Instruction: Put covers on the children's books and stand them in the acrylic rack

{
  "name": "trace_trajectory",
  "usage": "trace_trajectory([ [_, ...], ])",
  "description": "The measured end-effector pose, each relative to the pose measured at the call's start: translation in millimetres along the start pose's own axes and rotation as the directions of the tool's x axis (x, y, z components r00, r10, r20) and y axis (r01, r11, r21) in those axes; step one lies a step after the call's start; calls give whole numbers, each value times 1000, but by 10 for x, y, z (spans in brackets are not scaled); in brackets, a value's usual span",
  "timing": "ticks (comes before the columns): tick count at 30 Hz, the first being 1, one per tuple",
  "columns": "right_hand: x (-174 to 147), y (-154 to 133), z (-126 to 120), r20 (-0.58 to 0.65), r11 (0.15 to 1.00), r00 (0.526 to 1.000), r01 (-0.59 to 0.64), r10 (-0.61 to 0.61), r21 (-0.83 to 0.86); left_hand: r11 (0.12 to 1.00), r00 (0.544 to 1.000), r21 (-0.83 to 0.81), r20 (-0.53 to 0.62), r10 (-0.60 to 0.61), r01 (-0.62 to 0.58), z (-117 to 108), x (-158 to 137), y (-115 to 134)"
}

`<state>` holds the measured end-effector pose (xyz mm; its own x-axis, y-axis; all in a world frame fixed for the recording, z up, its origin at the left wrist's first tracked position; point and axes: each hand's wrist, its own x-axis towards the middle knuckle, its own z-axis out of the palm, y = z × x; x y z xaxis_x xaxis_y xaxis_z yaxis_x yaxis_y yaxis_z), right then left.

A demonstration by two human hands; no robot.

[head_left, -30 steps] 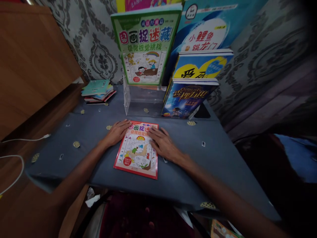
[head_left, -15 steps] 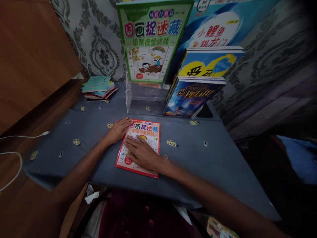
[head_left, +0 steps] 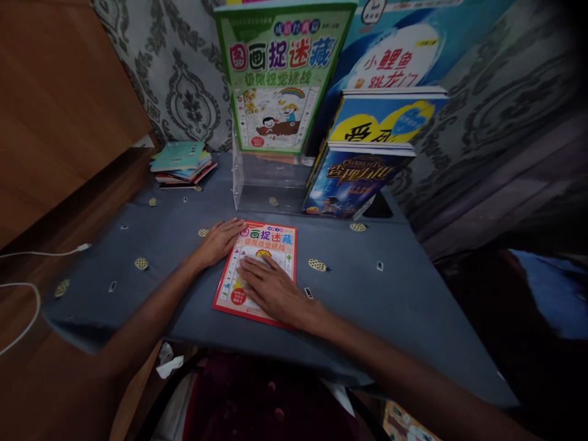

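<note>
A red-bordered picture book (head_left: pixel 270 237) lies closed and face up, slightly turned, near the front edge of the cloth-covered table (head_left: pixel 358 318). My left hand (head_left: pixel 221 240) rests at its upper left edge, fingers stretched out with the tips on the cover's corner. Flat across the middle of the cover lies my right hand (head_left: pixel 275 291), fingers extended and covering part of the picture. Neither hand grips anything.
Behind the book stands a clear acrylic rack (head_left: pixel 257 184) holding a green book (head_left: pixel 275 79) and, to the right, a blue-and-yellow book (head_left: pixel 381 116) and a dark blue book (head_left: pixel 356 180). A stack of books (head_left: pixel 181 162) sits back left. A white cable (head_left: pixel 46 253) hangs at left.
My right hand has slid slightly right and down across the cover, showing more of the sun picture. My left hand and the book stay in place.
</note>
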<state>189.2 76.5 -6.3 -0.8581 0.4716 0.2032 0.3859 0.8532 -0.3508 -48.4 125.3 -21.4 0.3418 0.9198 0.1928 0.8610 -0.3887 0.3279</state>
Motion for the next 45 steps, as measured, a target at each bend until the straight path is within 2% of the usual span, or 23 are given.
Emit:
trace_trajectory([
  [4, -137, 70, -60, -33, 999, 998, -46, 45, -8, 1000, 1000, 4, -2, 2, -2, 7, -3, -2],
  [8, -282, 138, -118, -57, 1000, 998, -19, 20, 7, 1000, 1000, 7, -1, -6, 6, 5, -6, -1],
  [17, -636, 448, -226, -240, 998, 970, -40, 49, 42, 999, 1000, 35, 5, 6, -7, 10, 2, -11],
  [23, -549, 600, -282, -266, 987, 960, -44, 85, 157, 989, 999, 141, -6, 42, -40, -45, 26, 68],
  [27, -464, 772, -292, -332, 968, 922, -132, 199, 213, 970, 993, 212, 11, 117, -116, -120, 97, 180],
  [31, -439, 899, -295, -334, 939, 898, -194, 287, 284, 957, 980, 208, 58, 192, -200, -121, 238, 308],
  [35, -442, 927, -275, -340, 931, 893, -188, 294, 312, 950, 965, 173, 95, 246, -260, -49, 418, 463],
  [39, -443, 927, -253, -347, 934, 893, -178, 285, 308, 955, 961, 143, 135, 243, -261, -1, 565, 571],
  [45, -450, 950, -234, -348, 939, 895, -177, 279, 295, 950, 957, 157, 154, 247, -270, 14, 540, 589],
])
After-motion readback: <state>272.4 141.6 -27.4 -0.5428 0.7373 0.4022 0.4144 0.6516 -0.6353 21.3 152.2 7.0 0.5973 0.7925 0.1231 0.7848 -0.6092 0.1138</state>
